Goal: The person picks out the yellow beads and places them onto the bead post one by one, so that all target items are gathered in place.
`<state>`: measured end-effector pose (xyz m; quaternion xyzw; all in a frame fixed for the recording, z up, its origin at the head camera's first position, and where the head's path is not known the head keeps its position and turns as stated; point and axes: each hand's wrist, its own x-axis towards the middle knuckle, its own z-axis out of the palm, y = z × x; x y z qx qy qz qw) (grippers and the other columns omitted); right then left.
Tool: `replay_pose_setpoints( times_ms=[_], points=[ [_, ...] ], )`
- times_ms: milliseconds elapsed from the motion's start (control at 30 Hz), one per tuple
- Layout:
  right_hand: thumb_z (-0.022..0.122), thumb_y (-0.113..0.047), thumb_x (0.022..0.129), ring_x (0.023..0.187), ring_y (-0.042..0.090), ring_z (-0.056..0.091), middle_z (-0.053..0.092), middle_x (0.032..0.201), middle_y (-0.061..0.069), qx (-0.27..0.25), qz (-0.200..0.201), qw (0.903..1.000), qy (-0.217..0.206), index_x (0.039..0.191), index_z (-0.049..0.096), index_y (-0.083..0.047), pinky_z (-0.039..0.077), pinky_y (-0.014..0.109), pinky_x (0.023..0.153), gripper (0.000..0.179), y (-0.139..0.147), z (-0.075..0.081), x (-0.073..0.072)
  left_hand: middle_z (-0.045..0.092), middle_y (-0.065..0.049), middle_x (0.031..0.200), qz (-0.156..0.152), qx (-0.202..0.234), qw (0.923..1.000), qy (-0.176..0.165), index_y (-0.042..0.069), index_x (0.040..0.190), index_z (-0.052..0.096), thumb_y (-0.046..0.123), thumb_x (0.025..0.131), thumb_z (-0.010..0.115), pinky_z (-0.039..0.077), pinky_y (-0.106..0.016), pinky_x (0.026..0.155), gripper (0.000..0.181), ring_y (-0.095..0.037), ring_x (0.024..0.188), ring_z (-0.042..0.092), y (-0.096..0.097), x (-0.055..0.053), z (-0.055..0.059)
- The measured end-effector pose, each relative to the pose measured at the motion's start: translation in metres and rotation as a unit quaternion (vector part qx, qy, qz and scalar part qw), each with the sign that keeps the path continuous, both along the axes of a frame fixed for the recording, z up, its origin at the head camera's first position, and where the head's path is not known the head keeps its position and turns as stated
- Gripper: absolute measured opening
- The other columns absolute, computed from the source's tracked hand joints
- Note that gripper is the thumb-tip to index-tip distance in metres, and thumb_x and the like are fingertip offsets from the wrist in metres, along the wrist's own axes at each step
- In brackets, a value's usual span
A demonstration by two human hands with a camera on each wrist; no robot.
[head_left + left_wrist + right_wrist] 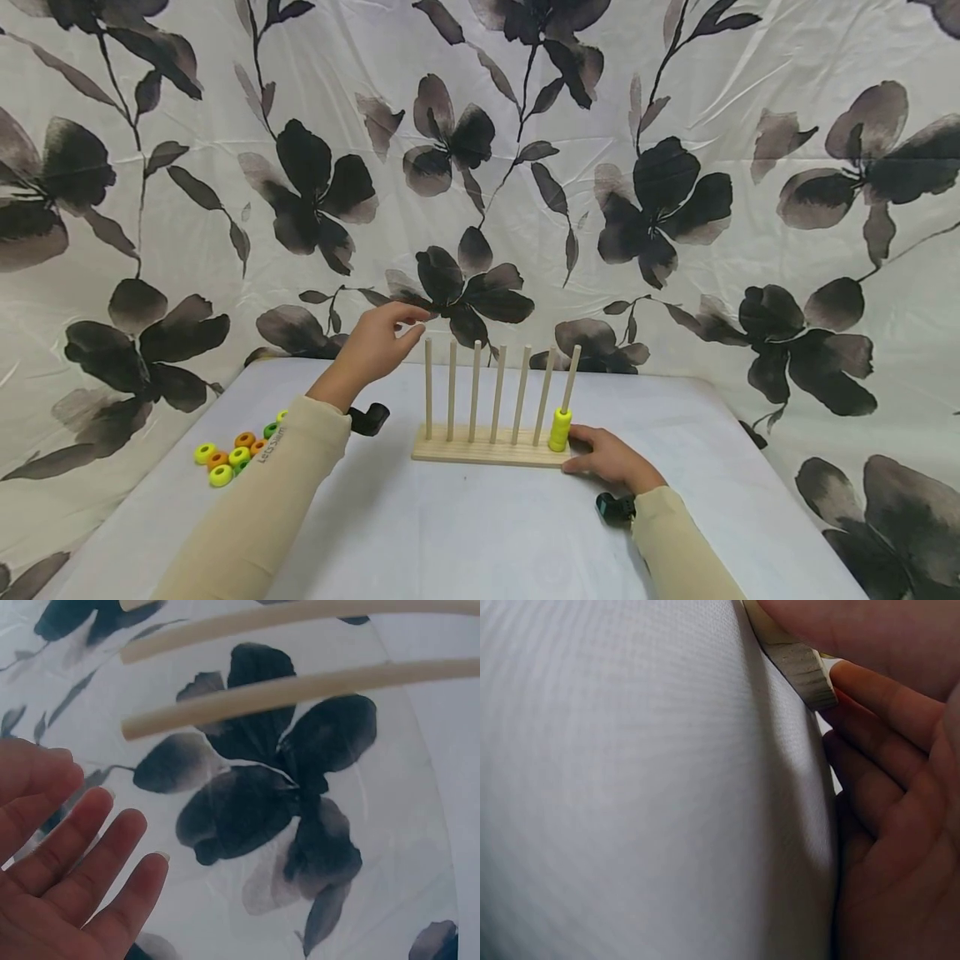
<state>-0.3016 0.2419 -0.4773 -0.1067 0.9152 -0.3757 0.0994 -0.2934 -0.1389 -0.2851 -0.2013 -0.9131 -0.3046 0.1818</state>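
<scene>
A wooden peg stand [491, 455] on the desk [450, 533], steadied at its right end.
Yellow beads [560, 431] fill the foot of its rightmost peg; it sits toward the desk's far edge. The right hand [611, 458] grips the base, thumb in front, other fingers behind. The left hand [378, 343], raised beside the leftmost peg's tip, has loosely bent, parted fingers, palm inward. Loose beads [238, 457] lie near the desk's left edge.
</scene>
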Motion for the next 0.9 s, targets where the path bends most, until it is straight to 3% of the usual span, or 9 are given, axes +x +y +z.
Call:
replay_pose_setpoints(
  times_ms=[467,900],
  points=[
    [0.084,-0.033,0.072,0.141,0.038,0.035,0.047,0.148,0.014,-0.006,0.000,1.0000,-0.007,0.141,0.051,-0.011,0.025,0.059,0.115,0.079,0.000,0.005,0.004,0.060,-0.016,0.130,0.050,-0.021,0.9979,-0.036,0.007,0.129,0.060,0.021,0.100,0.052,0.048,-0.051,0.099,0.034,-0.035,0.117,0.057,-0.040,-0.002,-0.009],
    [0.081,-0.032,0.076,0.142,0.038,0.033,0.045,0.149,0.013,-0.001,0.008,0.9999,-0.007,0.142,0.049,-0.012,0.024,0.060,0.115,0.076,-0.001,0.007,0.005,0.062,-0.019,0.124,0.080,-0.029,0.9931,-0.080,0.005,0.130,0.059,0.022,0.100,0.049,0.052,-0.052,0.088,0.036,-0.036,0.112,0.060,-0.079,-0.009,-0.029]
  ],
)
